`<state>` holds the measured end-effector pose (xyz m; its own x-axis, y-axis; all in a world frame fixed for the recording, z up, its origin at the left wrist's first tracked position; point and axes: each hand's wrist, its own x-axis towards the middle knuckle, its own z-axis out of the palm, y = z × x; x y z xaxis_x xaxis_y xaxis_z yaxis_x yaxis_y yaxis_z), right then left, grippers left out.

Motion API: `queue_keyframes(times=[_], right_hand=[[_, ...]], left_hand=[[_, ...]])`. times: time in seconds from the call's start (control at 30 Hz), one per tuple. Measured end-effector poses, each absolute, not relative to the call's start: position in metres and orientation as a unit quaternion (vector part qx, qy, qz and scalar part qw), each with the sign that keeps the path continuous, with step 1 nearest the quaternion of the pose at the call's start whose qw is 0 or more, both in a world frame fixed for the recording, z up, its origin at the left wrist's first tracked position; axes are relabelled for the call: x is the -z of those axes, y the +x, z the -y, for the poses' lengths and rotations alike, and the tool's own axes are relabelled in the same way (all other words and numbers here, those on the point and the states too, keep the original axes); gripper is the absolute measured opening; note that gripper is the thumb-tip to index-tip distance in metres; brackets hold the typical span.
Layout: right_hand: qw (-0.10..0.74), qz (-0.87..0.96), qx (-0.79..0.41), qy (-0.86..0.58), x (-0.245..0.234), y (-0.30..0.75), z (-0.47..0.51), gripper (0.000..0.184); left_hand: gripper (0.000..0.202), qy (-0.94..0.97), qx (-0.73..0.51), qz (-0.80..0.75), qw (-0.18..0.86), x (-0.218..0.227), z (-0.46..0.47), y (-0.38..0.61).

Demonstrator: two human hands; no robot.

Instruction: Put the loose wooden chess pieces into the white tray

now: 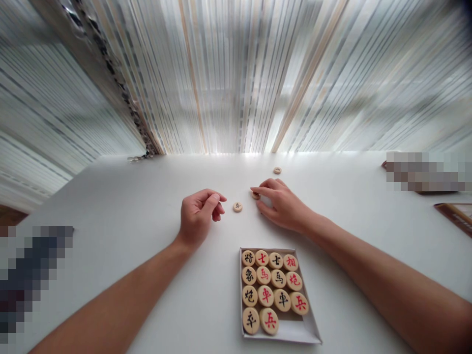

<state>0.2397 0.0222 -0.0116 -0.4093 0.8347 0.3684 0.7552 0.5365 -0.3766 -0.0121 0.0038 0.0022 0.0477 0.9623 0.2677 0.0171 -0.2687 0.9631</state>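
My left hand (199,216) rests on the white table (121,211), fingers curled, thumb and forefinger pinched with nothing visible between them. A round wooden chess piece (238,207) with a black character lies just right of it. My right hand (282,204) lies on the table with its fingertips closed on another wooden piece (255,195). A third piece (277,170) sits farther back. Near the front edge a shallow white box (295,330) holds several round pieces with red and black characters in rows.
Striped curtains (236,73) hang behind the table's far edge. A brown wooden frame (455,216) lies at the right edge of the table. Blurred patches cover things at the far right and the near left.
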Motion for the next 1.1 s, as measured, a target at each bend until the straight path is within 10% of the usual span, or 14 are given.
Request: queue_keyframes(times=[1.1], right_hand=[[0.422,0.805,-0.216,-0.356,-0.021,0.207,0.017,0.010]], left_hand=[[0.030,0.573,-0.416,-0.363,0.606,-0.010,0.011,0.003]])
